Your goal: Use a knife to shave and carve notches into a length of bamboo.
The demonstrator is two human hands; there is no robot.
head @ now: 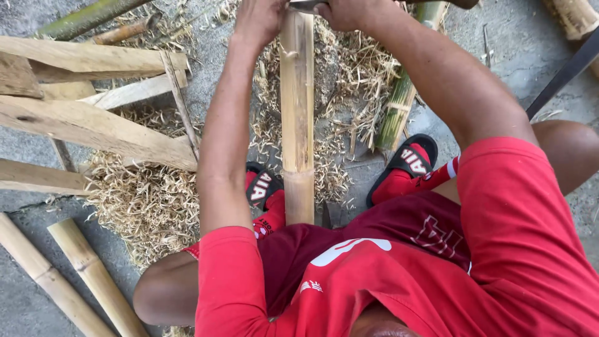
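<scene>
Both hands, left hand (259,19) and right hand (346,14), closed on a blade (306,5) atop the upright bamboo pole (297,112) between the feet. Shavings (146,203) on the floor (25,299); wooden frame (87,125) left, green bamboo (399,106) right.

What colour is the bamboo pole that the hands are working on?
The bamboo pole is pale tan-yellow, stripped of green skin; the head view shows it clearly.

I see no packages, signs or screens here. The nearest things to labels are printed marks. Each black sandal strap (413,160) carries white lettering, one on either side of the bamboo pole (297,112). Below the pole's near end, the dark red shorts (399,228) bear a white curved mark and an outlined red emblem.
</scene>
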